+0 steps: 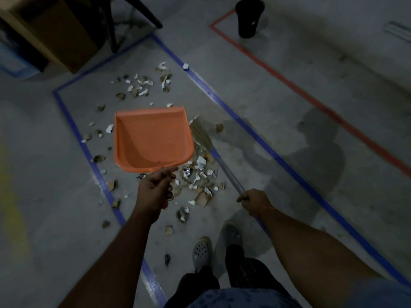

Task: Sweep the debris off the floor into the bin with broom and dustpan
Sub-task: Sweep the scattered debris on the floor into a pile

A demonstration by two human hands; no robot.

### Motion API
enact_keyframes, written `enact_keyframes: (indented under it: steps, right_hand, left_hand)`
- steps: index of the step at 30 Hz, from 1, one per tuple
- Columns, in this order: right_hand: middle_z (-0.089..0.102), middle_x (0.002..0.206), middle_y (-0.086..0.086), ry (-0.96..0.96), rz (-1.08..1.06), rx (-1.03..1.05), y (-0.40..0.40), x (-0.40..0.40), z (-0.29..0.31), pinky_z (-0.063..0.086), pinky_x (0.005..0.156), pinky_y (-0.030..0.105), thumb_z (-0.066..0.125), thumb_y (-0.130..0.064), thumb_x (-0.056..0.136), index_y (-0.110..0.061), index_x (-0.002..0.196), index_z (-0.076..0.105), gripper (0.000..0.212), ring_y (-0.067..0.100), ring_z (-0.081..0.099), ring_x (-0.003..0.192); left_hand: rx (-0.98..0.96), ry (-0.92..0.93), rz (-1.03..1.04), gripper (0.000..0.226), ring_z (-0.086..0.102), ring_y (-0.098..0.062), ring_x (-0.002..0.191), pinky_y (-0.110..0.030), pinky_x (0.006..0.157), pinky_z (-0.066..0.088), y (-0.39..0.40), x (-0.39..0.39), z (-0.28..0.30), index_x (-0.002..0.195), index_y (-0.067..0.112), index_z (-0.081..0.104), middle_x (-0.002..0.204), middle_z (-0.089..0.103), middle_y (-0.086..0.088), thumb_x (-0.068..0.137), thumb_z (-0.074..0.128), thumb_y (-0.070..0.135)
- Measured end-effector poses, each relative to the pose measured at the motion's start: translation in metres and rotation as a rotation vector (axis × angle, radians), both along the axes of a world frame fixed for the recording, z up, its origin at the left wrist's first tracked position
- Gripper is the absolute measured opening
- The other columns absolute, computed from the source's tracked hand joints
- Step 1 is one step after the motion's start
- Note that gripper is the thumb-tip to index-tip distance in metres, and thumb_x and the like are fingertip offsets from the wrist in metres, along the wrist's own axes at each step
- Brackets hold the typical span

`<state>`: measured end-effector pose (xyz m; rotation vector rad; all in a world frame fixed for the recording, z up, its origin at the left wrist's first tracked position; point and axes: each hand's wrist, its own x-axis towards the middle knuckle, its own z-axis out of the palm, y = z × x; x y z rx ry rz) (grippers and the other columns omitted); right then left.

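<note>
My left hand grips the handle of an orange dustpan, held above the floor with its empty inside facing up. My right hand holds the grey handle of a broom; its straw bristles rest on the floor just right of the dustpan. Paper and cardboard debris lies scattered inside a blue-taped rectangle: one pile between my hands, another cluster farther away. A black bin stands at the far top, inside a red-taped area.
Blue tape lines frame the debris area; a red tape line runs to the right. A wooden table and dark chair legs stand at the top left. My feet in grey clogs are at the bottom.
</note>
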<state>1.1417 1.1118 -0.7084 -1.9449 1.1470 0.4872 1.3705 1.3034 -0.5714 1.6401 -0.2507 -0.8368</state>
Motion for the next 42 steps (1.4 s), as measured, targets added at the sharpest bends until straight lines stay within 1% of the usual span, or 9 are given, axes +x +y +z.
enact_keyframes:
  steps: [6,12,17,21,25,28,31,35,42]
  right_hand:
    - [0.072,0.107,0.01,0.06,-0.082,-0.005,0.003,-0.027,-0.017,0.058,0.087,0.037,0.06,-0.011,0.085,-0.02,0.097,0.076,0.022,0.027,0.069,0.092]
    - [0.071,0.11,0.006,0.098,0.104,0.071,0.008,-0.01,-0.016,0.055,0.091,0.036,0.058,-0.013,0.086,-0.021,0.094,0.077,0.021,0.028,0.068,0.1]
    - [0.071,0.092,0.009,-0.025,0.025,0.03,0.019,0.002,-0.015,0.061,0.064,0.032,0.061,-0.008,0.086,-0.018,0.088,0.075,0.018,0.024,0.067,0.071]
    - [0.066,0.089,0.003,-0.078,0.133,-0.002,0.027,0.003,-0.011,0.058,0.08,0.032,0.059,-0.01,0.087,-0.018,0.098,0.075,0.021,0.023,0.062,0.077]
    - [0.066,0.077,0.003,-0.135,0.23,0.002,0.052,-0.01,-0.007,0.061,0.073,0.039,0.059,-0.009,0.085,-0.025,0.089,0.074,0.021,0.023,0.063,0.067]
    - [0.062,0.073,-0.002,-0.16,0.313,0.003,0.083,-0.03,-0.001,0.06,0.079,0.041,0.059,-0.007,0.083,-0.025,0.089,0.075,0.024,0.02,0.06,0.067]
    - [0.063,0.08,-0.001,-0.147,0.415,0.026,0.121,-0.059,0.009,0.058,0.08,0.032,0.058,-0.007,0.084,-0.02,0.091,0.076,0.023,0.019,0.059,0.072]
    - [0.072,0.098,0.005,-0.091,0.647,0.028,0.17,-0.106,0.014,0.052,0.085,0.025,0.061,-0.011,0.086,-0.019,0.094,0.077,0.021,0.025,0.068,0.091]
    - [0.069,0.12,0.004,0.049,1.061,0.037,0.23,-0.161,0.012,0.041,0.103,0.019,0.063,-0.017,0.088,-0.019,0.103,0.078,0.021,0.024,0.064,0.107]
  left_hand:
    - [0.016,-0.016,0.095,0.03,0.038,-0.009,0.049,-0.022,0.045,0.028,0.012,-0.007,-0.001,0.118,0.003,0.068,0.079,0.056,-0.003,0.103,0.044,-0.004]
    - [0.039,-0.036,0.215,0.03,0.038,-0.008,0.047,-0.021,0.043,0.032,0.04,-0.03,0.001,0.115,0.006,0.069,0.07,0.055,0.003,0.103,0.043,-0.004]
    - [0.061,-0.042,0.35,0.03,0.037,-0.011,0.048,-0.021,0.041,0.031,0.076,-0.051,0.003,0.117,0.006,0.069,0.077,0.052,-0.008,0.103,0.044,-0.004]
    - [0.043,-0.053,0.406,0.031,0.034,-0.019,0.054,-0.027,0.048,0.026,0.115,-0.073,-0.004,0.117,0.012,0.073,0.08,0.053,-0.013,0.103,0.047,0.0]
    - [0.006,-0.066,0.442,0.033,0.037,-0.019,0.055,-0.045,0.056,0.019,0.154,-0.11,-0.002,0.114,0.019,0.075,0.084,0.049,-0.017,0.102,0.049,0.002]
    - [-0.041,-0.066,0.469,0.029,0.034,-0.019,0.058,-0.046,0.057,0.018,0.186,-0.148,0.002,0.108,0.021,0.077,0.085,0.046,-0.016,0.097,0.053,0.008]
    - [-0.04,-0.077,0.523,0.029,0.035,-0.019,0.056,-0.045,0.056,0.019,0.218,-0.195,0.004,0.106,0.021,0.077,0.085,0.047,-0.014,0.094,0.053,0.01]
    - [0.004,-0.063,0.617,0.033,0.04,-0.013,0.049,-0.025,0.049,0.024,0.257,-0.261,0.004,0.109,0.013,0.072,0.084,0.053,-0.011,0.101,0.046,-0.004]
    - [0.023,-0.004,0.758,0.033,0.037,-0.013,0.045,-0.023,0.044,0.021,0.308,-0.322,-0.002,0.108,0.013,0.073,0.073,0.048,-0.011,0.101,0.046,-0.003]
